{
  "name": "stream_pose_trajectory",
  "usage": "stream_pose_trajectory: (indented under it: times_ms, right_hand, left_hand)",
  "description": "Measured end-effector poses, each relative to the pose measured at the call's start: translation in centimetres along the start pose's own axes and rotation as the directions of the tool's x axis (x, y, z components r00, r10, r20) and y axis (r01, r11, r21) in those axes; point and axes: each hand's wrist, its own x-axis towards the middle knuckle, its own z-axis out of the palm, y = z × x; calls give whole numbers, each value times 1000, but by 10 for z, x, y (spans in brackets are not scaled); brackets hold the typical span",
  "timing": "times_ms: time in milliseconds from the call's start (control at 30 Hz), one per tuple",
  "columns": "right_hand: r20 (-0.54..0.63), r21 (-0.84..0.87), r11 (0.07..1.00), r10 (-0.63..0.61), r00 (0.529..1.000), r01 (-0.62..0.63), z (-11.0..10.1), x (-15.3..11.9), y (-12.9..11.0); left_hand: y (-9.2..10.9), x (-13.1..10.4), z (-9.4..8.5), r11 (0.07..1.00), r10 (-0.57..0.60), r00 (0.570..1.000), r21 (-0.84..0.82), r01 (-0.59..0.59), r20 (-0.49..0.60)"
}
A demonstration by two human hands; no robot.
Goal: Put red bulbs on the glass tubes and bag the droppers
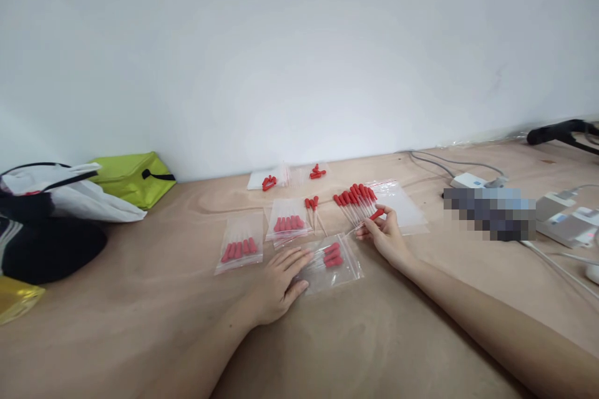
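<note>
My left hand lies with fingers stretched over the left end of a clear zip bag. Inside that bag are three droppers with red rubber bulbs pointing right. Just right of the bag, my right hand pinches a single red-bulbed dropper, its tip toward the bag's opening side. Behind that hand, a fanned pile of droppers rests partly beside a flat white-looking plastic bag. A few loose droppers lie left of the pile.
Two filled dropper bags lie to the left. Toward the wall are bags with loose red bulbs. A green bag and black cap-like item sit far left; chargers and cables right.
</note>
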Motion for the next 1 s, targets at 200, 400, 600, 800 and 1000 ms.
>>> stream_pose_trajectory:
  times_ms: [200,400,600,800,1000]
  right_hand:
    - [-145,-99,990,-113,983,99,-12,3,1]
    - [-62,-42,998,-52,997,49,-5,-3,1]
    - [15,85,996,6,1000,-7,6,-11,2]
    - [61,86,993,77,995,-82,6,-14,2]
    - [31,60,992,110,993,-112,5,-15,0]
  left_hand:
    - [1,0,0,1000,-6,1000,-2,6,13]
    - [1,1,0,1000,-9,1000,-3,9,11]
    - [2,0,-1,1000,-5,1000,2,5,13]
    - [2,0,0,1000,-11,1000,5,11,5]
    - [2,0,-1,1000,-12,1000,13,12,15]
